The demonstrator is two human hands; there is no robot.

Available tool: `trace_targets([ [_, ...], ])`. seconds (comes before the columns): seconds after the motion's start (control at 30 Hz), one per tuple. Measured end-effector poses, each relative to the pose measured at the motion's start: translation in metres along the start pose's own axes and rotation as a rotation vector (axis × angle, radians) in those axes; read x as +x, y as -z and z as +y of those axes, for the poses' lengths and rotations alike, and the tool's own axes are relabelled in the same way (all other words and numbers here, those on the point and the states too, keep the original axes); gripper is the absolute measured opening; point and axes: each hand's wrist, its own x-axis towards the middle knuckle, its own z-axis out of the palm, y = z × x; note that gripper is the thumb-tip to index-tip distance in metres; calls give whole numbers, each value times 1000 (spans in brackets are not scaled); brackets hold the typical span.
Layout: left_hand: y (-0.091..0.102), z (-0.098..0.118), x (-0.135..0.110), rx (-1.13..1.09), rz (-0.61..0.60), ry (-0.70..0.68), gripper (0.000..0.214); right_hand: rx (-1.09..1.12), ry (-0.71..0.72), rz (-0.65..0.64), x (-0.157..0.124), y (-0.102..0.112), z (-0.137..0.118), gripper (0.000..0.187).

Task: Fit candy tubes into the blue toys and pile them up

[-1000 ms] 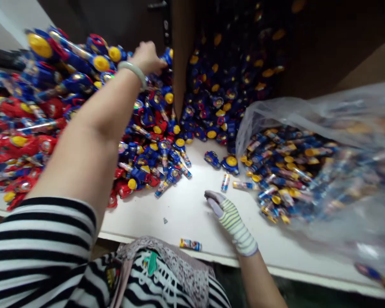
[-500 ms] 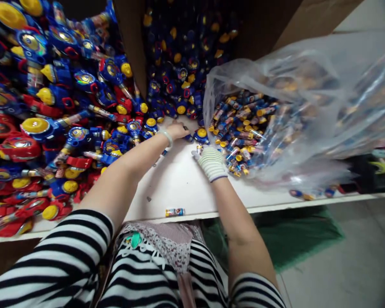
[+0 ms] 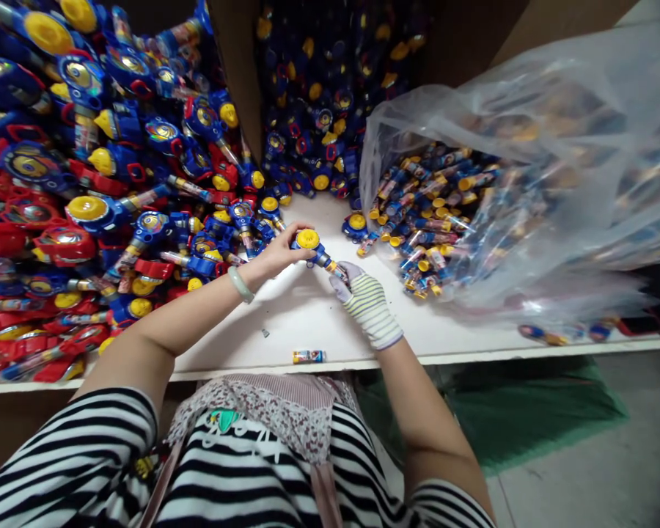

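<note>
My left hand, bare with a pale bangle at the wrist, grips a blue toy with a yellow round top over the white table. My right hand, in a striped knit glove, pinches the small tube at the toy's lower end. The two hands meet at the middle of the table. A heap of blue and red toys lies at the left. A clear plastic bag of small tubes lies open at the right.
A cardboard box full of blue toys stands at the back, its wall dividing it from the left heap. One loose tube lies near the table's front edge. A green mat covers the floor below right.
My left hand came back from the far heap, took up a blue toy near the box mouth and brought it to the table's middle. My right hand rose to meet it with a tube.
</note>
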Motion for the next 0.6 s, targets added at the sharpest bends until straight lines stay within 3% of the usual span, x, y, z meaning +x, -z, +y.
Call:
trace_targets([
  [0.13,9,13,-18,95,-98,-57,55,-92,17,-12,-4,-1,-21,43],
  [0.23,18,24,-29,99,-172,-106,57,175,-39,-22,-10,-4,-28,44],
  [0.33,25,27,-36,122,-283,-178,59,613,-121,-286,-14,-7,-31,54],
  [0.4,25,22,-38,180,-299,-206,61,687,-154,-373,-13,-10,-32,56],
  [0.53,18,9,-42,264,-126,-101,55,300,-118,-90,-10,-19,-32,46],
  [0.6,16,8,-44,237,-147,-86,54,283,-109,-79,-13,-26,-32,45],
])
